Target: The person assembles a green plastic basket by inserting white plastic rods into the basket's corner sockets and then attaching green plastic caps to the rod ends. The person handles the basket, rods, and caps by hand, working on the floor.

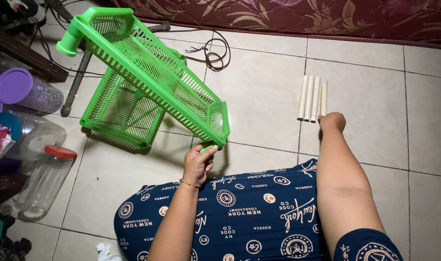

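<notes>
Here I am sitting on a pale tiled floor (259, 92), looking down at my own two hands over my lap, which is covered in dark blue patterned cloth (249, 212).

My left hand (198, 162) has its fingers pinched shut around a small green peg at the lower corner of a bright green plastic rack shelf (148, 63). That shelf is tilted steeply, its far end up in the air with a round green socket at the top corner. A second green shelf (121, 108) lies on the tiles beneath it, touching it.

My right hand (332, 121) reaches out to four cream plastic tubes (312, 98) that lie side by side on the floor. It is at their near ends, over the rightmost tube (the hand is seen from behind, so I cannot tell whether my fingers are closed on a tube or only resting against it).

To my left stand clear plastic jars (36, 164), one with a red lid, one purple. A dark cord (213, 55) loops on the floor beyond the shelves.

My worry: I hold the raised shelf by one corner peg only, so it could twist and drop onto the lower shelf. Nudged, the tubes might roll apart.
</notes>
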